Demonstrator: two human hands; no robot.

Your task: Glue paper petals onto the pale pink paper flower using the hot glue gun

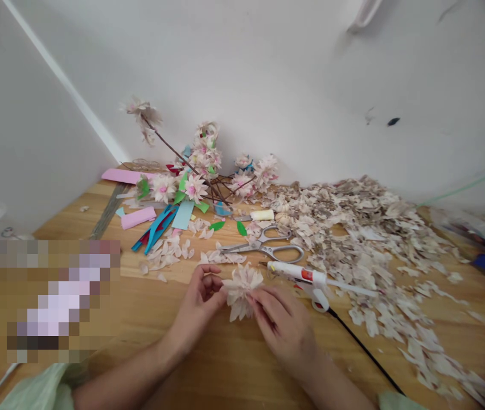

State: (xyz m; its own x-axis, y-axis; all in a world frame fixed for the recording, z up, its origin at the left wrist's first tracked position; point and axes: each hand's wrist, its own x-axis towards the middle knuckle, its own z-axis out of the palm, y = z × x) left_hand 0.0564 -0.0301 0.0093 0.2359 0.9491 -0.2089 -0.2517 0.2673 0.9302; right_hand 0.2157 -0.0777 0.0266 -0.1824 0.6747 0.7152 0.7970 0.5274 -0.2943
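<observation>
Flower (242,287) of pale, layered petals sits between the person's two hands, over the near part of the desk (208,370), facing up toward the camera. The right hand (287,327) has thumb and fingertips brought together on its right side, pinching it near the middle. The left hand (204,293) has its thumb and bent fingers close together at the left petal tips; whether they grip or only touch cannot be told.

The flower looks very light, dry and thin, probably soft to press and easy to tear or crush. The sturdier hold is likely low at the centre, where the petals meet; the loose tips would bend or come off under a firm squeeze.

Just beyond it lie the scissors (263,247) and, near the right hand, a white glue gun (294,272) with its black cord (366,352). Farther out are a broad heap of dried petals (345,222) on the right and, toward the wall (268,68), flowers on brown stems (195,188).
</observation>
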